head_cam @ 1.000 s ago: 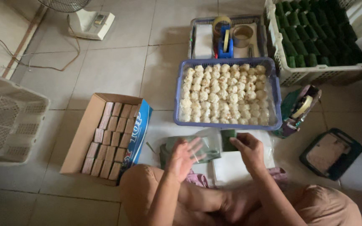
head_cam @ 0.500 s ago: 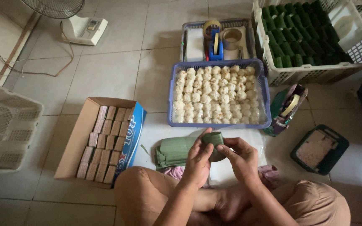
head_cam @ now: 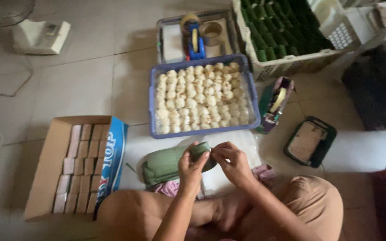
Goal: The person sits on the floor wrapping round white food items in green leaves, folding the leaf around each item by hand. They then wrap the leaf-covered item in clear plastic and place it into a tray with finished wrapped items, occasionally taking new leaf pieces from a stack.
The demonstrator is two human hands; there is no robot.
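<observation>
Left hand (head_cam: 192, 166) and right hand (head_cam: 231, 161) — cupping leaf bundle (head_cam: 200, 151)

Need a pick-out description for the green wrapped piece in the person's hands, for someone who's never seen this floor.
Start at the blue plastic tray of pale round dumplings mid-floor, then drop straight toward the seated person's knees. There the left hand and right hand meet around a small green leaf-wrapped bundle. Unlike the flat stack of green leaves beside it, it is rolled and lifted off the floor.
</observation>
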